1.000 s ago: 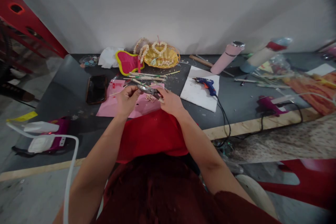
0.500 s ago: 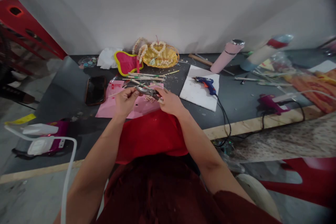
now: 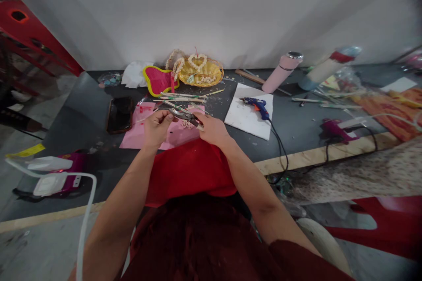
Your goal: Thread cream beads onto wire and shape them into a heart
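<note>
My right hand (image 3: 214, 128) is wrapped round the handles of a pair of pruning shears (image 3: 182, 114). The grey blades reach left to the fingertips of my left hand (image 3: 156, 128). That left hand is pinched on a thin pale stick (image 3: 140, 120), whose end pokes out to the left of the fingers. Whether the blades touch the stick cannot be made out. Below both hands lies a pink sheet (image 3: 133, 139) with small cream bits (image 3: 187, 124) on it. Several pale sticks with green marks (image 3: 181, 96) lie just beyond.
A yellow basket (image 3: 216, 80) and a pink board with yellow edging (image 3: 158, 80) stand by the wall. At right, a blue glue gun (image 3: 260, 107) lies on a white board (image 3: 235, 116), its cable trailing over the table edge. A phone (image 3: 119, 115) lies at left; a pink bottle (image 3: 281, 72) stands behind.
The view has shifted very slightly. Both hands stay nearly in place, with the shears still in the right hand and the left still pinched at the blades.
</note>
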Tool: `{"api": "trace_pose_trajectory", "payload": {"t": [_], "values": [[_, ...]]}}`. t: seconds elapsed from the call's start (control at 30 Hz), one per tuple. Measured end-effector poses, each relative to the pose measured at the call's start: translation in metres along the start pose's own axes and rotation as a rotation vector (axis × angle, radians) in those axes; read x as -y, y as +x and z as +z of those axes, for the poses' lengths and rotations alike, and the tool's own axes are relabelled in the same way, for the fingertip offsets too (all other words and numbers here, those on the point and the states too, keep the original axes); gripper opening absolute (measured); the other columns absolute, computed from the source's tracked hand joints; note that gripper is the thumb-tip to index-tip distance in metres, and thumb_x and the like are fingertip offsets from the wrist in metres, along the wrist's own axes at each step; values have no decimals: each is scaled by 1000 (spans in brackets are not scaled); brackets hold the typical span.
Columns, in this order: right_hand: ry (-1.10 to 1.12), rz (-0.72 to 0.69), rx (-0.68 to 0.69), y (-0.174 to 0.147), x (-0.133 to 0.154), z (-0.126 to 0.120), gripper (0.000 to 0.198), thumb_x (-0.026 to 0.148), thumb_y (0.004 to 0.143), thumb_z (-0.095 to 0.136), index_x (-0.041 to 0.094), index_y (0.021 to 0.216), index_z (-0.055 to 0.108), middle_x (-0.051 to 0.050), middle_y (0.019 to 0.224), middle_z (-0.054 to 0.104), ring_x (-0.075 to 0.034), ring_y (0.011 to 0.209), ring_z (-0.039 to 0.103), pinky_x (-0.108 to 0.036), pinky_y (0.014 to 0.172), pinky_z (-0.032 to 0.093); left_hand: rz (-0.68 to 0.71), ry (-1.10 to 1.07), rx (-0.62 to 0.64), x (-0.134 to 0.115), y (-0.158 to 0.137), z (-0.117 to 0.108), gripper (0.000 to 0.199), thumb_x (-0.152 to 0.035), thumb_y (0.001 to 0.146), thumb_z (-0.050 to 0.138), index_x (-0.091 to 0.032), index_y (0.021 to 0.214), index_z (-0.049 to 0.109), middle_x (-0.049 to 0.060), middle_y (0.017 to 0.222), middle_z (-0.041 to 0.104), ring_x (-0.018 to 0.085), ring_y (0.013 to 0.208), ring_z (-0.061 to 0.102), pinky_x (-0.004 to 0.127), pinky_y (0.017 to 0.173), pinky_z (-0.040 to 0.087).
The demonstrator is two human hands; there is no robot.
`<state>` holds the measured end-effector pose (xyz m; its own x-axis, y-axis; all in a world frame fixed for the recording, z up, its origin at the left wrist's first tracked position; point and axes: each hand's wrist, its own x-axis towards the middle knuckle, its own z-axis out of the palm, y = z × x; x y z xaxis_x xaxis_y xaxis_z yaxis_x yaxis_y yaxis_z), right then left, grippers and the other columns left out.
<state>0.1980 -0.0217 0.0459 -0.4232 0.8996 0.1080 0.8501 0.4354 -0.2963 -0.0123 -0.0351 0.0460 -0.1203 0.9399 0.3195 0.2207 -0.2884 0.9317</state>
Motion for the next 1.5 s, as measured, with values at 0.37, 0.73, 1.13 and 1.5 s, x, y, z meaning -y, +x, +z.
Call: {"api": "trace_pose_trajectory", "payload": {"t": [0.37,0.73,1.13,1.5], "values": [[16,13,-43,0,-1,1,60,17,82,52,31,139,41,-6,124,64,-23,99,64,-35,83,51,28,31,-131,-1,0,8,7,-23,78,64,-16,78,67,-1,64,60,8,58,51,20,55,40],[73,-93,-16,0,-9,-2,61,17,83,50,24,142,38,-8,134,58,-23,107,60,-35,90,48,23,14,-34,1,-1,3,15,-29,79,63,-17,76,71,0,66,64,10,59,51,22,55,39],[41,-71,-13,1,-7,0,59,18,82,50,25,140,41,-8,123,64,-23,101,62,-34,86,48,2,-21,-25,1,-1,3,12,-26,80,63,-16,76,69,3,72,70,11,64,59,22,60,45],[4,-1,-30,1,2,0,59,16,81,50,28,138,42,-7,124,64,-24,102,63,-36,85,51,35,-6,-31,-1,-1,0,14,-24,84,61,-14,80,70,4,74,69,10,65,58,22,62,44]]}}
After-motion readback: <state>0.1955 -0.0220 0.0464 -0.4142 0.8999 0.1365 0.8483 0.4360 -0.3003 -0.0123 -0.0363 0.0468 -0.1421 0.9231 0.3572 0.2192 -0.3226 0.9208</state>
